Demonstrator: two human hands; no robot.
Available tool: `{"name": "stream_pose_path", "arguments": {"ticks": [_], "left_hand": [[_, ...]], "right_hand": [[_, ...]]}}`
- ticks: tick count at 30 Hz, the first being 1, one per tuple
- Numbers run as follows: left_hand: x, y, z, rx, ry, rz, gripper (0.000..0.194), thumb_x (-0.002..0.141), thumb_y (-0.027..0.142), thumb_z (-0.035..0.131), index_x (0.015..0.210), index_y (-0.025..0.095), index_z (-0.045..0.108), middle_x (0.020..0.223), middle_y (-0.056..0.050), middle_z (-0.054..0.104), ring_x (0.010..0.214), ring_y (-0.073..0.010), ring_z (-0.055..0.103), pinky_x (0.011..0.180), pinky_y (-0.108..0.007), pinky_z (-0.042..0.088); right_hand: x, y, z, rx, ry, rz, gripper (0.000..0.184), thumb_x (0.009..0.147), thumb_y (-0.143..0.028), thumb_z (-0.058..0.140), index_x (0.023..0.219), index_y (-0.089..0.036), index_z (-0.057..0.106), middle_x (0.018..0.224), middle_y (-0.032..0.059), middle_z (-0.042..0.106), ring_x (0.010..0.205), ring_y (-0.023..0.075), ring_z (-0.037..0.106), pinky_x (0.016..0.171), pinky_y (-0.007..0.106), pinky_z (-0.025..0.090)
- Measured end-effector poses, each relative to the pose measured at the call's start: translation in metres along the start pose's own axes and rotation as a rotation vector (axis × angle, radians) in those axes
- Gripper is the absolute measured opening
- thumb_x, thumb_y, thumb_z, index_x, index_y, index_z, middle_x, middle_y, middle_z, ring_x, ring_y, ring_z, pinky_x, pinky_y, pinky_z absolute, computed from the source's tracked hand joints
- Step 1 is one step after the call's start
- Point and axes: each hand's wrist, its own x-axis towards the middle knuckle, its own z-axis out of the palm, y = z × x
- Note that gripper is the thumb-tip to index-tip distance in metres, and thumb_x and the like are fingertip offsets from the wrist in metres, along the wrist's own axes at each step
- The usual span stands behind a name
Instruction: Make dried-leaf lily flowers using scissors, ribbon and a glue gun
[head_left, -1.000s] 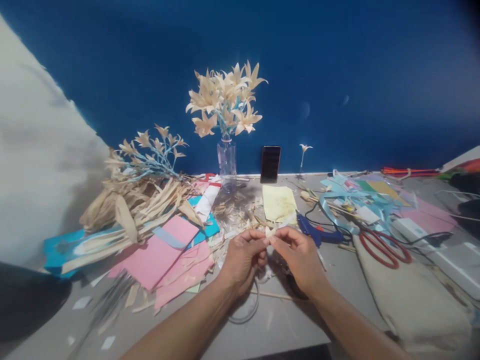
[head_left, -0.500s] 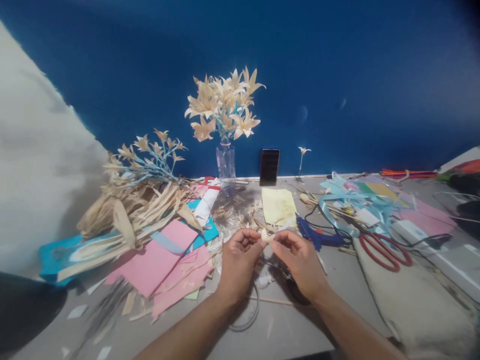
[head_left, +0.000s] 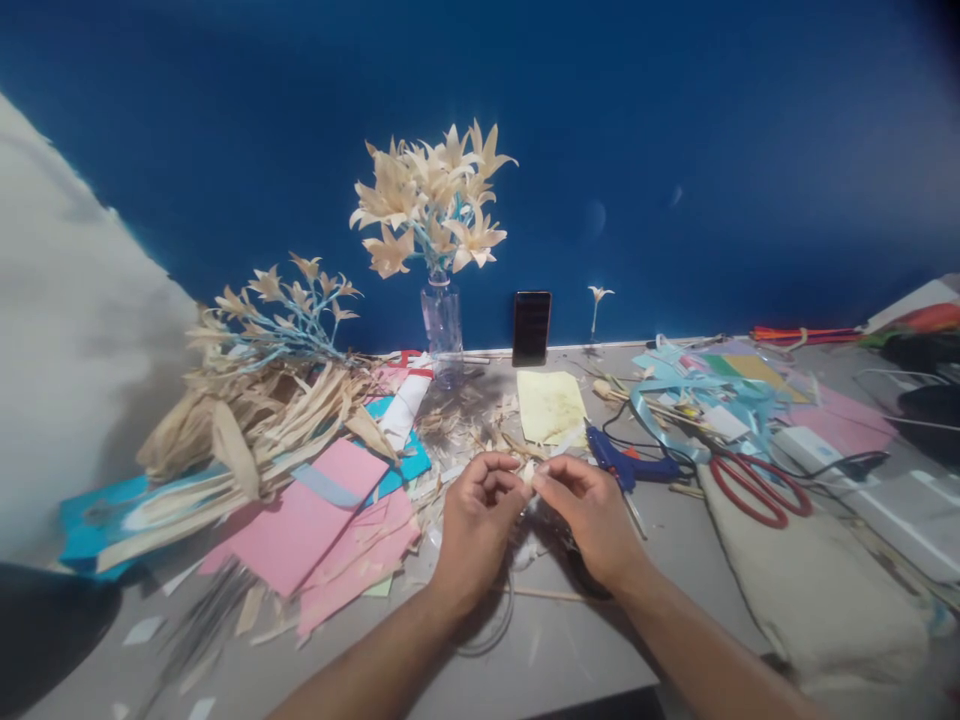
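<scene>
Fingertips meet over the middle of the table, where my left hand (head_left: 484,515) and my right hand (head_left: 589,510) both pinch a small cream petal piece (head_left: 528,471). Most of it is covered by my fingers. Just beyond lies a yellow paper sheet (head_left: 551,408), with pale scraps (head_left: 487,420) scattered beside it. A blue glue gun (head_left: 630,465) rests to the right of my right hand. Farther back, a clear bottle (head_left: 442,335) stands upright, holding a bunch of cream flowers (head_left: 431,195) on light-blue stems.
Dried husk strips (head_left: 247,430), smaller flowers (head_left: 292,305) and pink paper (head_left: 300,530) crowd the left. On the right lie red-handled scissors (head_left: 757,492), light-blue ribbon (head_left: 645,420), a beige cloth (head_left: 810,590) and a white power strip (head_left: 825,465). A phone (head_left: 531,328) leans on the wall.
My fingertips have drawn closer together, covering more of the cream piece. The whole view has shifted slightly, so the table things appear a little farther left.
</scene>
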Motion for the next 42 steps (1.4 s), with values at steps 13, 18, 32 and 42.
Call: {"name": "stream_pose_path", "arguments": {"ticks": [13, 18, 32, 42], "left_hand": [[0.001, 0.0, -0.001, 0.024, -0.013, -0.061, 0.016, 0.073, 0.031, 0.077, 0.075, 0.016, 0.07, 0.066, -0.001, 0.063, 0.054, -0.0102, 0.05, 0.054, -0.023, 0.04], [0.002, 0.001, 0.001, -0.016, 0.014, -0.104, 0.026, 0.074, 0.037, 0.076, 0.065, 0.017, 0.062, 0.051, 0.003, 0.05, 0.047, -0.009, 0.043, 0.047, -0.021, 0.032], [0.003, 0.001, 0.0, 0.077, 0.014, -0.034, 0.02, 0.076, 0.033, 0.073, 0.069, 0.016, 0.064, 0.054, 0.004, 0.049, 0.051, -0.0085, 0.039, 0.05, -0.021, 0.031], [0.004, -0.005, -0.001, 0.034, -0.011, -0.101, 0.022, 0.072, 0.033, 0.078, 0.071, 0.014, 0.067, 0.057, 0.002, 0.054, 0.049, -0.0071, 0.042, 0.049, -0.021, 0.032]], "right_hand": [[-0.001, -0.001, 0.001, 0.011, 0.029, 0.004, 0.023, 0.076, -0.038, 0.071, 0.067, -0.019, 0.063, 0.064, -0.0011, 0.059, 0.063, 0.015, 0.05, 0.06, 0.027, 0.04], [0.003, 0.005, -0.006, 0.145, 0.074, 0.072, 0.027, 0.073, -0.044, 0.076, 0.078, -0.019, 0.068, 0.07, -0.0006, 0.061, 0.058, 0.0125, 0.047, 0.053, 0.025, 0.036], [0.003, 0.018, -0.004, 0.424, 0.023, 0.139, 0.041, 0.072, -0.04, 0.082, 0.1, -0.021, 0.059, 0.078, -0.0032, 0.059, 0.054, 0.0077, 0.044, 0.046, 0.02, 0.031], [0.003, 0.003, 0.001, 0.363, 0.093, 0.079, 0.041, 0.067, -0.033, 0.082, 0.1, -0.02, 0.06, 0.073, -0.0027, 0.063, 0.054, 0.0093, 0.048, 0.047, 0.022, 0.032]]}}
